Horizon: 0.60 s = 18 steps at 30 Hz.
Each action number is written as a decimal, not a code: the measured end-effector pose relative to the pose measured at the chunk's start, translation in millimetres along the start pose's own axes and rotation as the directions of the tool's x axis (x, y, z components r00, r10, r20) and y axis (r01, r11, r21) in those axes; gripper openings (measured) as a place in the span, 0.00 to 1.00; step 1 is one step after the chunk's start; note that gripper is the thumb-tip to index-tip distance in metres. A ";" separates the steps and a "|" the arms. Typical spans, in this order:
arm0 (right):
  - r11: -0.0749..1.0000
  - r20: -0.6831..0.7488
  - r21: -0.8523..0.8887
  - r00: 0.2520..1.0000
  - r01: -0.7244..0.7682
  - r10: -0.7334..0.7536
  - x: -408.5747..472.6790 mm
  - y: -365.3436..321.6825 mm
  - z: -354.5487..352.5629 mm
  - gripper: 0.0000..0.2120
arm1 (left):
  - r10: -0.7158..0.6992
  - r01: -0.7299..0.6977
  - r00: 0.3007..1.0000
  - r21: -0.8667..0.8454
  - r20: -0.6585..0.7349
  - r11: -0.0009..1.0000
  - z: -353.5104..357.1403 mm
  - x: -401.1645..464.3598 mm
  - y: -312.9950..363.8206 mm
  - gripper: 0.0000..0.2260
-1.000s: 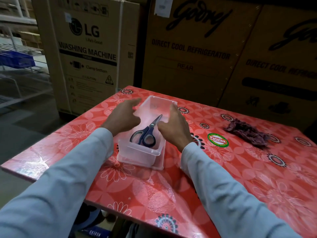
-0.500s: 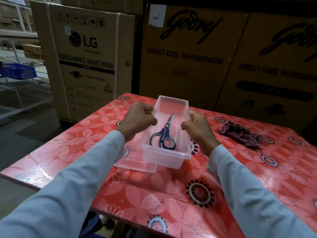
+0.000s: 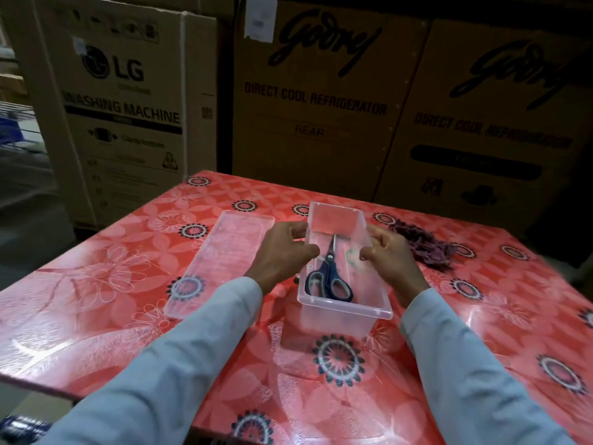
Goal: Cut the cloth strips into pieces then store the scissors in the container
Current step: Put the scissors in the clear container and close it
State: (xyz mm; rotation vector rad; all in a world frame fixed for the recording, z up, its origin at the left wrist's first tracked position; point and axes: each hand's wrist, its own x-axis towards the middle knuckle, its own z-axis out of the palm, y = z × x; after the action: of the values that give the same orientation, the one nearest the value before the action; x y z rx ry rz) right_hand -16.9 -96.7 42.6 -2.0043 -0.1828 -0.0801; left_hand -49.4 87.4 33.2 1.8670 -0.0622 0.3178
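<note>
Clear plastic container (image 3: 345,303) sits on the red floral worktop (image 3: 481,316), held at both long rims. Left hand (image 3: 282,255) pinches the left rim; right hand (image 3: 390,256) pinches the right rim, each grip curled on the plastic. Scissors (image 3: 329,273) lie inside, blades pointing away. Clear lid (image 3: 221,261) lies flat just left. Purple cloth pieces (image 3: 426,247) are heaped just right of the right hand.

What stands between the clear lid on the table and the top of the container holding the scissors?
Nothing visible except the left hand: it grips the container rim on the side facing the lid. The right hand grips the opposite rim. The scissors lie flat inside.
</note>
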 end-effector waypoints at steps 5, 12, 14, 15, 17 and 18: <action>0.997 -0.079 -0.071 0.996 0.030 -0.036 -1.3 -5.5 -8.1 0.19 | 0.016 -0.015 0.999 0.039 -0.028 0.999 -13.1 -2.3 -7.2 0.24; 0.955 -0.134 -0.053 0.946 0.291 -0.295 -31.7 -72.8 11.2 0.17 | 0.107 -0.069 0.972 0.185 -0.208 0.980 -89.1 -10.9 -22.7 0.16; 0.942 -0.063 -0.014 0.940 0.337 -0.337 -46.0 -92.6 30.5 0.16 | 0.169 -0.041 0.948 0.423 -0.269 0.905 -111.4 -16.2 -31.4 0.12; 0.937 -0.011 -0.008 0.937 0.350 -0.350 -52.7 -100.2 41.8 0.16 | 0.195 -0.002 0.936 0.551 -0.291 0.835 -121.0 -20.0 -36.3 0.11; 0.927 0.096 -0.047 0.925 0.373 -0.367 -61.4 -108.7 66.7 0.17 | 0.163 0.117 0.933 0.699 -0.321 0.705 -135.2 -30.6 -44.4 0.12; 0.920 0.142 -0.089 0.919 0.382 -0.368 -64.3 -110.2 79.7 0.19 | 0.116 0.179 0.939 0.746 -0.325 0.642 -139.8 -36.4 -47.8 0.13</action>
State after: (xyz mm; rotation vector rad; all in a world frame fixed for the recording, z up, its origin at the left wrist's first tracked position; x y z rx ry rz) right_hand -100.5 15.4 98.2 -2.0659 -0.6569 -0.2172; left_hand -100.9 230.0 19.2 2.6304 0.4210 0.7357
